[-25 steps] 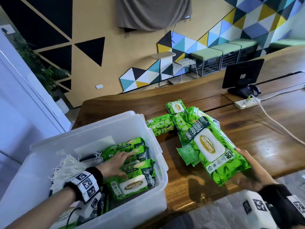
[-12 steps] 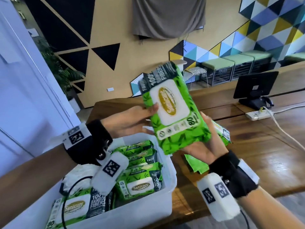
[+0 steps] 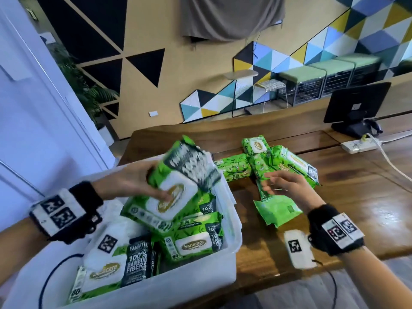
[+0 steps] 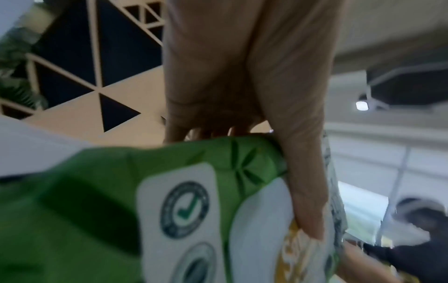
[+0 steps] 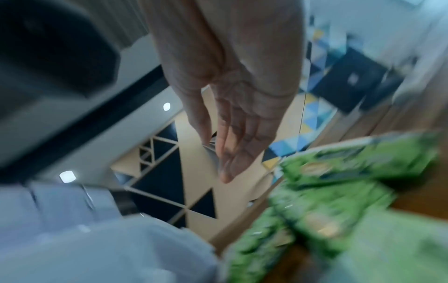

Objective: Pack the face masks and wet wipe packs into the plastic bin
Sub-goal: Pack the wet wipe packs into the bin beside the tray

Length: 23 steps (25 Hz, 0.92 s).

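Observation:
My left hand (image 3: 142, 186) grips a green wet wipe pack (image 3: 178, 186) with a white lid, tilted over the white plastic bin (image 3: 231, 237). The left wrist view shows my thumb across that wet wipe pack (image 4: 169, 201) and my fingers behind it. Several wet wipe packs (image 3: 196, 239) lie inside the bin beside white face masks (image 3: 124, 224). My right hand (image 3: 281, 186) hovers empty with relaxed fingers over the green packs on the table (image 3: 289, 166). In the right wrist view my right hand (image 5: 232, 145) is open above those blurred packs (image 5: 339, 201).
A wooden table (image 3: 356, 197) carries the bin at its left end. A small flat green pack (image 3: 276, 210) lies near the front edge. At the back right stand a black monitor (image 3: 356, 103) and a white power strip (image 3: 359, 146) with a cable.
My right hand has let go of the pack and moved right over the table pile. My left hand now holds the pack alone and has lowered it over the bin.

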Each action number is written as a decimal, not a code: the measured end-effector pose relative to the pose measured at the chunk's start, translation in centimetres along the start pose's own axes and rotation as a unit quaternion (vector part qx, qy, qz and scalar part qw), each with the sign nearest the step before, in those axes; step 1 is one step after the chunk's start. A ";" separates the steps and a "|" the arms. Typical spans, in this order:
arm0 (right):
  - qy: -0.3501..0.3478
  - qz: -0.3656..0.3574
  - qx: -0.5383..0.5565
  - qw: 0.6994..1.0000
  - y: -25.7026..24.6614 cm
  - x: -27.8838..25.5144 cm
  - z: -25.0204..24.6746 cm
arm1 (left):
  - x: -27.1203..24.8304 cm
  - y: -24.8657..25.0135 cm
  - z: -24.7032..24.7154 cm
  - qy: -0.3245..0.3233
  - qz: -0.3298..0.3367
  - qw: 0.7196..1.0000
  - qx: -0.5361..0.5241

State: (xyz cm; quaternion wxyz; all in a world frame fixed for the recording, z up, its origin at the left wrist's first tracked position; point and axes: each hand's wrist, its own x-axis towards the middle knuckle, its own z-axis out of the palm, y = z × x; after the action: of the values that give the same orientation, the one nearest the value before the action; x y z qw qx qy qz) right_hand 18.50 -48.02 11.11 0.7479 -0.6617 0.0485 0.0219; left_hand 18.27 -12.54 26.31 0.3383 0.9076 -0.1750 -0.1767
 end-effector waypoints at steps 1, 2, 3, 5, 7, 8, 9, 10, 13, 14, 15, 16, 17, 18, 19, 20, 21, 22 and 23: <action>0.049 0.006 -0.096 0.994 1.4 1.4 -1.5 | 0.2 -0.5 0.8 -0.042 0.001 0.996 0.081; 0.091 0.012 -0.207 0.974 2.9 3.1 -3.2 | 0.7 -0.9 1.8 -0.088 0.003 0.985 0.146; 0.112 0.016 -0.315 0.942 4.1 4.7 -4.8 | 1.1 -1.0 3.0 -0.130 0.005 0.974 0.184; 0.128 0.014 -0.442 0.888 5.2 8.0 -7.6 | 2.2 -1.8 5.0 -0.190 0.000 0.955 0.227; 0.158 0.016 -0.491 0.856 4.4 11.3 -9.6 | 3.3 -2.8 7.0 -0.229 -0.006 0.930 0.287; 0.173 0.021 -0.506 0.845 3.7 13.0 -10.4 | 3.7 -3.5 7.9 -0.250 -0.010 0.911 0.329; 0.175 0.033 -0.521 0.835 2.8 14.3 -11.1 | 4.1 -4.1 8.8 -0.268 -0.012 0.887 0.376; 0.160 0.049 -0.541 0.824 2.1 15.9 -11.7 | 4.5 -4.6 9.7 -0.277 -0.011 0.869 0.409; 0.034 0.110 -0.598 0.793 1.5 19.1 -12.6 | 5.1 -5.6 11.8 -0.268 -0.016 0.869 0.415; -0.009 0.130 -0.606 0.785 2.2 19.7 -12.9 | 5.1 -6.2 12.2 -0.259 -0.022 0.872 0.415; -0.041 0.148 -0.622 0.767 3.0 20.1 -13.2 | 4.9 -6.9 12.6 -0.248 -0.027 0.872 0.420; -0.063 0.158 -0.647 0.743 4.0 20.6 -13.6 | 4.6 -7.5 13.0 -0.236 -0.027 0.871 0.430; -0.066 0.157 -0.669 0.724 4.9 20.9 -14.2 | 4.3 -8.2 13.6 -0.221 -0.023 0.868 0.445; -0.058 0.152 -0.681 0.714 5.8 21.6 -14.8 | 3.9 -8.8 14.2 -0.206 -0.021 0.865 0.457; -0.045 0.153 -0.688 0.708 6.3 22.3 -15.1 | 3.8 -9.3 14.7 -0.194 -0.029 0.863 0.465; -0.041 0.158 -0.689 0.706 6.7 23.4 -15.5 | 3.5 -9.7 15.2 -0.186 -0.040 0.863 0.467; -0.045 0.164 -0.683 0.710 6.4 23.7 -16.0 | 3.7 -9.8 15.5 -0.184 -0.040 0.861 0.472; -0.061 0.174 -0.671 0.718 6.2 24.2 -16.2 | 3.7 -10.1 15.5 -0.185 -0.036 0.862 0.471; -0.086 0.172 -0.663 0.723 5.8 24.6 -16.5 | 3.8 -10.3 15.6 -0.187 -0.026 0.868 0.459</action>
State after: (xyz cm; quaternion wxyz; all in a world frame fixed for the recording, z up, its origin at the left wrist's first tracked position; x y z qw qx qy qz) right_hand 41.71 -64.47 0.88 0.1022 -0.9645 0.0698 0.2334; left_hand 16.79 -15.53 7.51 -0.1602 0.9146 -0.2724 -0.2522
